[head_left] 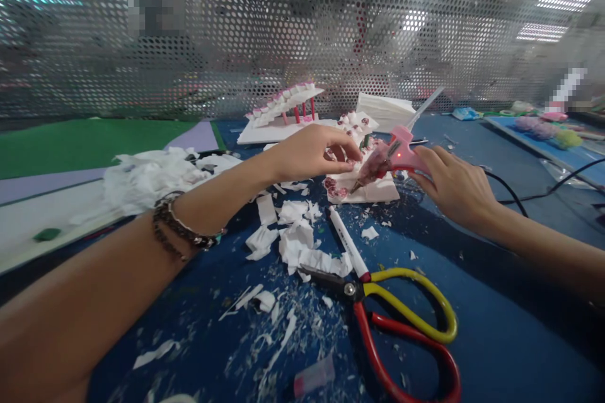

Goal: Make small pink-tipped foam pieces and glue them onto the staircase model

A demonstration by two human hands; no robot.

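Observation:
My right hand [456, 186] grips a pink hot glue gun [401, 150], whose small red light is lit. A clear glue stick [428, 107] sticks out of its back, and its nozzle points down-left at a white paper base [382, 192]. Small white and dark-red paper flowers [331, 187] sit on that base. Over it hangs my left hand [321, 152], thumb and fingertips drawn together; what they hold, if anything, I cannot make out. Just behind stands a white paper model [288, 104] with a sloping stepped top on red posts.
Scissors [350, 289] with yellow and red handles lie in front, beside a white marker [348, 242] and its loose cap [314, 376]. Paper scraps [295, 239] litter the blue table. A paper pile [151, 176] is left; a black cable [543, 198] runs right. Perforated metal [283, 31] stands behind.

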